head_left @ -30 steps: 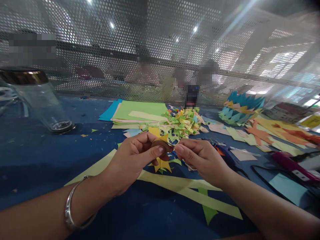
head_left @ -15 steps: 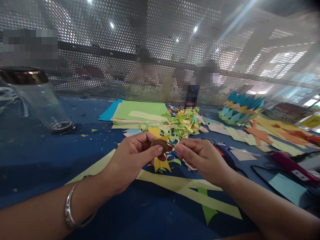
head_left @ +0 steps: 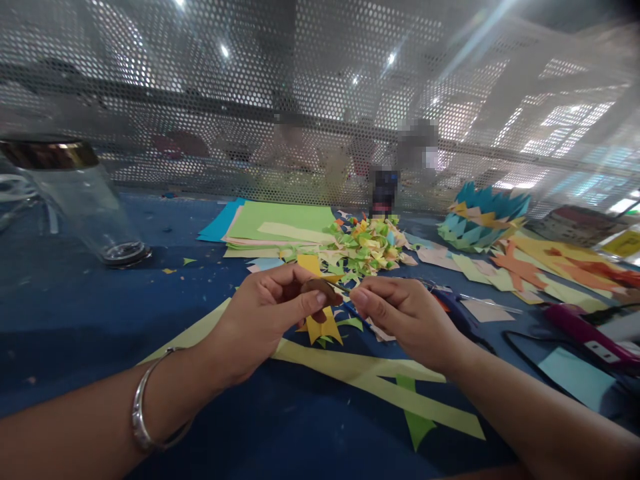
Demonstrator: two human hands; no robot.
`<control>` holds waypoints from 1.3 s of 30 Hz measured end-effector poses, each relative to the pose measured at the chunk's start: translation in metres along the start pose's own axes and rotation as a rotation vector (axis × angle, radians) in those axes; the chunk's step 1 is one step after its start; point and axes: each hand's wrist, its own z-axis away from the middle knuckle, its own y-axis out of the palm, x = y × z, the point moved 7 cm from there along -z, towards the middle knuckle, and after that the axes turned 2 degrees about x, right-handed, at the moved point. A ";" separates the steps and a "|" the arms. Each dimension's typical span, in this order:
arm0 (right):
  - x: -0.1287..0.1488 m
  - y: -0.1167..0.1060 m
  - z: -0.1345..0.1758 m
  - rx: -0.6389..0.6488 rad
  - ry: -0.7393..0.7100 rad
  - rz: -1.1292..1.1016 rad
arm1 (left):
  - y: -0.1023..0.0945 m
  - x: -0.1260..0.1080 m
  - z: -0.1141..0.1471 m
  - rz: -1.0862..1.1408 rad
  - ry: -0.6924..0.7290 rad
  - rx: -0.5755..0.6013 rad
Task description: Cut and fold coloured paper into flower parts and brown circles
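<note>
Backdrop: grey perforated metal screen [head_left: 240,40] across the full width, standing along the far edge of the blue tabletop [head_left: 65,313]. Dark horizontal rail [head_left: 200,102] runs across it, tilted down to the right in view. Blurred shapes show through the holes, too soft to ID. Several small bright light spots [head_left: 391,59] up high; can't tell lamps from reflections. Pale streak of glare [head_left: 483,40] upper right. Bright, window-like panels [head_left: 575,110] at right, bluish lower down. Upper right corner dark. Tabletop matte, dimly lit, shadowed in front.
</note>
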 end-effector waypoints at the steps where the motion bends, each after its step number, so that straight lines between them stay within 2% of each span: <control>1: 0.000 0.000 0.000 -0.002 -0.005 0.005 | -0.001 0.000 0.000 -0.013 0.002 -0.004; 17: 0.000 -0.004 0.000 -0.022 -0.005 0.061 | -0.007 -0.003 -0.002 -0.151 -0.015 -0.063; 39: -0.001 -0.003 -0.001 0.010 0.012 0.120 | -0.004 -0.004 -0.003 -0.162 -0.070 0.014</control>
